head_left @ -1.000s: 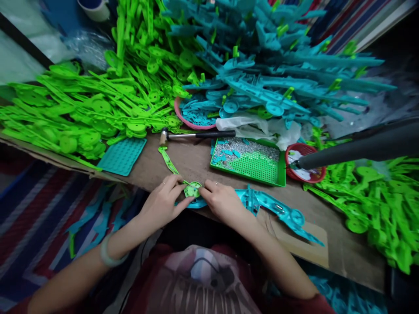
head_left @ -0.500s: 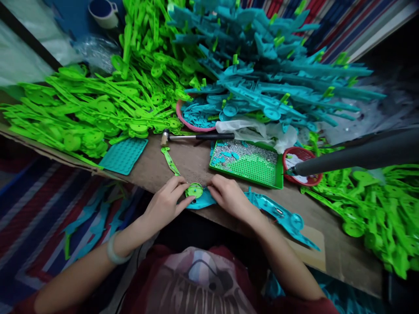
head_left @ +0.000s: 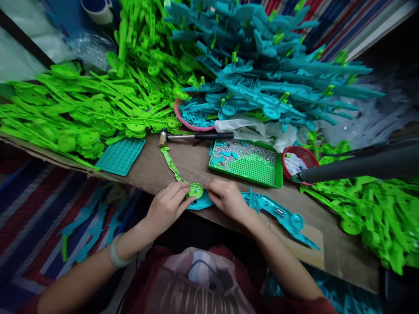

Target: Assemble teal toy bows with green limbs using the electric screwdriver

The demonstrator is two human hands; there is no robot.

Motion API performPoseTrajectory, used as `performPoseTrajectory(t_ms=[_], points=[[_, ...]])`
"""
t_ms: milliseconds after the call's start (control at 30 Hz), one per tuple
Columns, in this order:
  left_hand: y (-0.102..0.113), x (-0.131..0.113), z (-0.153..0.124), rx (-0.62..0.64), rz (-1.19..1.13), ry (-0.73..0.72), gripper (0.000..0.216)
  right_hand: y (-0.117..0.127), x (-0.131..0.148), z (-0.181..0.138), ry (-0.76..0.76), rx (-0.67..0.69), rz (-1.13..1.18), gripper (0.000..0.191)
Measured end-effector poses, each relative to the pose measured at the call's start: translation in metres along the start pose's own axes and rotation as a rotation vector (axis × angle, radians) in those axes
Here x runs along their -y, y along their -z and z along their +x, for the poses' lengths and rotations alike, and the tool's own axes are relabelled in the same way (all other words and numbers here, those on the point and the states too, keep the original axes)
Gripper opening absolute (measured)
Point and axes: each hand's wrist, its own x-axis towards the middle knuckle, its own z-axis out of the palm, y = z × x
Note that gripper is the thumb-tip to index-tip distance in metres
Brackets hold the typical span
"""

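Observation:
A long blue plastic part (head_left: 265, 203) lies along the table's front edge. On its left end sits the round disc of a green plastic part (head_left: 196, 191), whose slim arm runs up toward the hammer. My left hand (head_left: 167, 203) pinches the disc's left side between fingers and thumb. Just right of the disc, my right hand (head_left: 227, 198) rests over the blue part with its fingertips pressed together; what they hold is hidden. A small metal spring or pin (head_left: 279, 211) shows in the blue part's right half.
A hammer (head_left: 196, 136) lies behind my hands. Right of it stand a green tray (head_left: 278, 172) of small metal pieces and a red basket (head_left: 303, 152). Piles of green parts (head_left: 81, 109) and blue parts (head_left: 262, 83) fill the back. A dark rod-like arm (head_left: 360, 163) juts in from the right.
The view has shifted slightly. My right fingertips have moved a little away from the disc's edge. My left hand keeps its hold on the green part.

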Motion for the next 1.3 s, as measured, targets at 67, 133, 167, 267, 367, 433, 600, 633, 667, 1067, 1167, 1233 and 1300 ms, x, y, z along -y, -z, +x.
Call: performPoseTrajectory(t_ms=[67, 133, 167, 267, 367, 433, 600, 633, 667, 1067, 1167, 1233, 1300], points=[[0.0, -0.001, 0.0, 0.001, 0.005, -0.012, 0.013, 0.001, -0.001, -0.001, 0.037, 0.018, -0.058, 0.019], [0.001, -0.001, 0.001, 0.017, 0.037, -0.008, 0.013, 0.003, -0.001, -0.001, 0.044, 0.031, -0.087, 0.019], [0.003, -0.002, 0.002, 0.032, 0.061, -0.002, 0.013, 0.004, -0.001, 0.0, 0.042, 0.041, -0.086, 0.018], [0.006, -0.003, 0.005, 0.094, 0.124, 0.022, 0.016, 0.007, 0.0, 0.001, 0.022, 0.062, 0.013, 0.016], [0.007, -0.005, 0.007, 0.12, 0.127, 0.032, 0.018, 0.008, 0.004, 0.003, -0.056, 0.038, 0.162, 0.013], [0.006, -0.006, 0.007, 0.104, 0.115, 0.024, 0.017, 0.007, 0.006, 0.004, -0.113, 0.039, 0.171, 0.011], [0.002, -0.007, 0.004, 0.023, 0.095, 0.009, 0.012, 0.005, 0.005, 0.005, -0.178, 0.044, 0.085, 0.013], [0.002, -0.007, 0.004, 0.024, 0.104, 0.005, 0.012, 0.005, 0.004, 0.005, -0.166, 0.045, 0.1, 0.013], [0.002, -0.007, 0.004, 0.033, 0.117, 0.004, 0.013, 0.006, 0.004, 0.004, -0.146, 0.044, 0.133, 0.013], [0.006, -0.009, 0.01, 0.299, 0.137, 0.105, 0.023, 0.011, 0.018, -0.001, 0.073, 0.157, -0.032, 0.017], [0.001, -0.02, 0.012, 0.243, 0.122, 0.127, 0.026, 0.01, 0.01, -0.005, -0.011, 0.095, -0.034, 0.018], [-0.003, -0.031, 0.017, 0.189, 0.203, 0.164, 0.03, 0.009, 0.004, -0.006, -0.015, 0.063, 0.021, 0.019], [-0.007, -0.039, 0.023, 0.163, 0.293, 0.197, 0.032, 0.007, -0.001, -0.007, 0.002, 0.042, 0.06, 0.02]])
